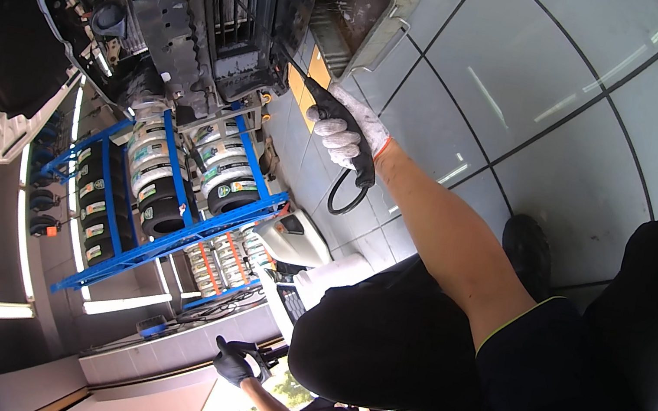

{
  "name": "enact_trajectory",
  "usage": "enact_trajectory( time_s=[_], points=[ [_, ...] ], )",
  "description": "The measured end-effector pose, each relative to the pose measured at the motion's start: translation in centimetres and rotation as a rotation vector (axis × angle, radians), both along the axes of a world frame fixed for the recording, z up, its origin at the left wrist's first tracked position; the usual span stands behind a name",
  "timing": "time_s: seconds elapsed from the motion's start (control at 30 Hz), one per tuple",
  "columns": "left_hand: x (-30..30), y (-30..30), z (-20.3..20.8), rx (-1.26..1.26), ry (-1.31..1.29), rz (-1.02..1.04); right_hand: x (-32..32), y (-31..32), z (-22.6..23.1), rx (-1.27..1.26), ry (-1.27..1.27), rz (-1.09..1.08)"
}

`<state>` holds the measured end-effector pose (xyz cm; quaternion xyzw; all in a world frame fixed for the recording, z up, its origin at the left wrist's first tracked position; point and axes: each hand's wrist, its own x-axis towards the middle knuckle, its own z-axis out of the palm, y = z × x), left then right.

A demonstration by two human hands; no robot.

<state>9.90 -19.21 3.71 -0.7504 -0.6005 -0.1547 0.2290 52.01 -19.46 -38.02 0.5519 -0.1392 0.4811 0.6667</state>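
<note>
My right hand (348,132), in a light grey knit glove with an orange cuff, is closed around a black handheld tool (363,159). The tool has a long, narrow front end, which points at a dark vehicle part (233,74) beside its finned section. A loop of black cord or hose (334,198) hangs from its back end. What exact kind of tool it is, I cannot make out. Just past its tip stands a scuffed grey bin (395,6). A yellow-tan piece (317,76) shows behind the tool. My left hand is out of view.
The underside of a vehicle (153,7) fills the upper left. A blue rack (165,238) holds several tyres (161,207). Near it is a white and grey machine (293,234). Someone else's black-gloved hand (233,362) appears lower left. Shiny grey tiles (513,62) cover the floor.
</note>
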Motion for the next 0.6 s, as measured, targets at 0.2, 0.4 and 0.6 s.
enact_trajectory(
  time_s=[0.2,0.4,0.6],
  points=[
    [-0.5,0.2,0.1,0.004,-0.011,-0.020,1.5,-1.2,-1.9,-0.119,-0.069,-0.014],
    [0.5,-0.8,-0.2,0.004,-0.005,-0.013,4.2,-3.6,-3.8,-0.301,-0.236,0.026],
    [0.2,-0.6,-0.3,0.010,-0.010,-0.072,7.6,-6.4,-4.7,-0.653,-0.460,-0.080]
  ],
)
